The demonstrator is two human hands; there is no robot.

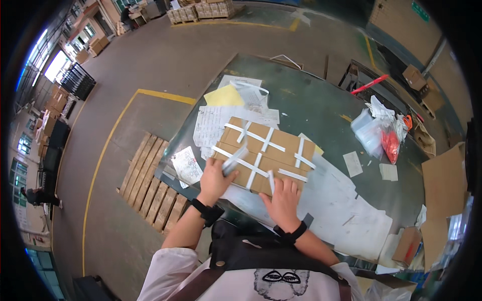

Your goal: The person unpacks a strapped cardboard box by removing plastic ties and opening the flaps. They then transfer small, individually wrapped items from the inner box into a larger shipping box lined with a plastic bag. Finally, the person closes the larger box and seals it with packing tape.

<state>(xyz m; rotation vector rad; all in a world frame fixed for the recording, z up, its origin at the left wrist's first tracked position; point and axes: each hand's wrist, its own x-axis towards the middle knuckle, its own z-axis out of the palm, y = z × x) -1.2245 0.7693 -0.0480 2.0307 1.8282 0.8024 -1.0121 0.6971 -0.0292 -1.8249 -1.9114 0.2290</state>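
A flat brown cardboard box (242, 135) lies on the green table, crossed by several white strips running both ways over its top. At its near left corner, my left hand (216, 179) is closed, with a whitish, blurred band (234, 159) rising from between the thumb and fingers. My right hand (284, 201) is at the box's near edge, thumb and fingers closing on a short white strip (271, 181) that stands up there. The undersides of the box and the strips' hidden ends cannot be seen.
Written papers (213, 119) and a yellow sheet (224, 96) lie beyond the box. Large white sheets (334, 200) spread to its right. Plastic bags (369, 133) rest on the table's right side, near an open carton (444, 180). A wooden pallet (150, 185) is on the floor left.
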